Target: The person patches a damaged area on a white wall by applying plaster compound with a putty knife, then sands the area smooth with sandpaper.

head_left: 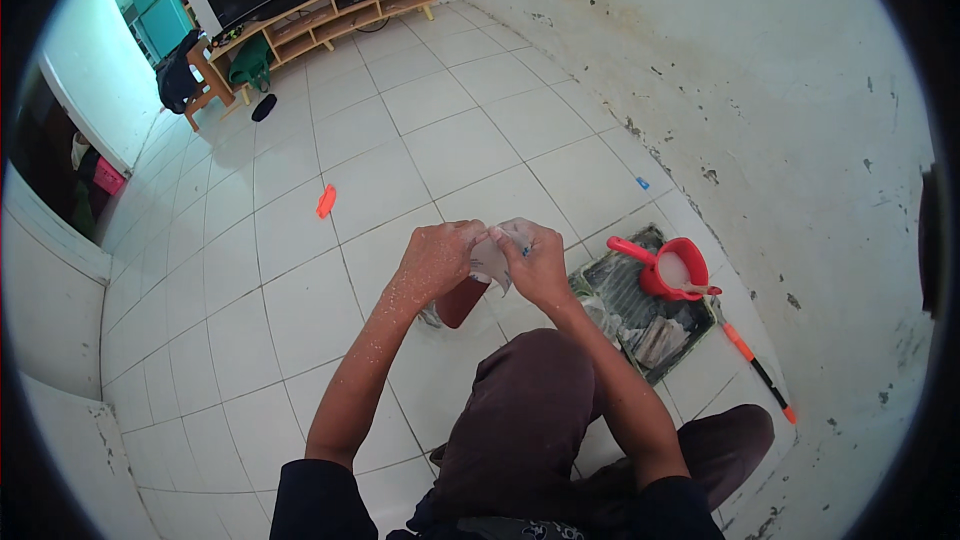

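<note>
In front of my raised knee, both hands meet over a sheet of sandpaper (463,302). Its grit face is reddish brown, and its pale printed back shows between the hands. My left hand (438,258), speckled with white dust, is closed on the sheet's upper left edge. My right hand (538,265) pinches the pale part close beside the left fingertips. Some of the sheet is hidden behind the fingers. A small greyish thing, partly covered, lies on the floor below the left hand; I cannot make out what it is.
At my right, a dark, smeared paint tray (640,325) holds a red dipper (688,258) of whitish liquid. An orange-and-black handle (757,370) lies beside it along the peeling wall (740,110). An orange item (326,201) lies ahead on the tiles. A TV stand (330,15) stands beyond.
</note>
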`<state>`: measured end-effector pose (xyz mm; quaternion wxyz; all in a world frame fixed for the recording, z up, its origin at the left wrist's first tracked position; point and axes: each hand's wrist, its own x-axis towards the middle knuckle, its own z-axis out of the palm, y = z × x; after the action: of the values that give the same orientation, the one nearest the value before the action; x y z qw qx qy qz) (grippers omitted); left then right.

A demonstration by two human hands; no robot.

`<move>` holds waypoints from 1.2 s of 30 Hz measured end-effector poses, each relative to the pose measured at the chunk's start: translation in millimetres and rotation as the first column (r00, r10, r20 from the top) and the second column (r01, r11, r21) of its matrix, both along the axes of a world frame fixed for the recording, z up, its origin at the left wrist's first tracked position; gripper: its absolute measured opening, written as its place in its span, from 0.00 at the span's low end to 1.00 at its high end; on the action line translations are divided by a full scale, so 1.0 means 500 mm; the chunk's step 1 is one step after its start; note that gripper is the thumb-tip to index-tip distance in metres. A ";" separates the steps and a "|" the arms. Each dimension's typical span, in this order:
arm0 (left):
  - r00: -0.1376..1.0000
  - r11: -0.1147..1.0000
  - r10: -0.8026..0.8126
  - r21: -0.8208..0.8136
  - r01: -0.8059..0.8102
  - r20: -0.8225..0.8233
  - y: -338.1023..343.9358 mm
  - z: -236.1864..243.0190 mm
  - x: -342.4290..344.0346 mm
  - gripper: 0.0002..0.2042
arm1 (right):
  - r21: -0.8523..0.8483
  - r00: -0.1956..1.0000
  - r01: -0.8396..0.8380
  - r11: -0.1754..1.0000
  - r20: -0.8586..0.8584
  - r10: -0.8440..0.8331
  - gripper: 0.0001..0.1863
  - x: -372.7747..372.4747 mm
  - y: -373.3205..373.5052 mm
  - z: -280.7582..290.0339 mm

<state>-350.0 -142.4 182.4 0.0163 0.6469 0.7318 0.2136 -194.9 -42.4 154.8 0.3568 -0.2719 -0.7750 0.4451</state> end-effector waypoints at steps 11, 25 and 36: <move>0.997 0.993 -0.035 0.111 0.026 0.076 0.000 -0.008 0.025 0.07 | 0.028 0.993 0.084 0.996 -0.091 -0.081 0.10 0.017 -0.004 0.005; 0.977 0.813 -0.100 0.551 0.189 -0.187 0.006 -0.059 0.050 0.14 | 0.069 0.996 0.052 0.996 -0.071 -0.047 0.08 0.025 -0.003 0.023; 0.931 0.978 -0.169 0.172 0.118 0.325 -0.008 -0.011 0.042 0.05 | 0.087 0.982 -0.158 0.984 -0.095 0.166 0.10 0.055 0.034 -0.011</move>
<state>-329.1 -146.3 177.0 0.1085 0.6519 0.6509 0.3736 -167.6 -25.6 149.5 0.3690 -0.1707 -0.7924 0.4548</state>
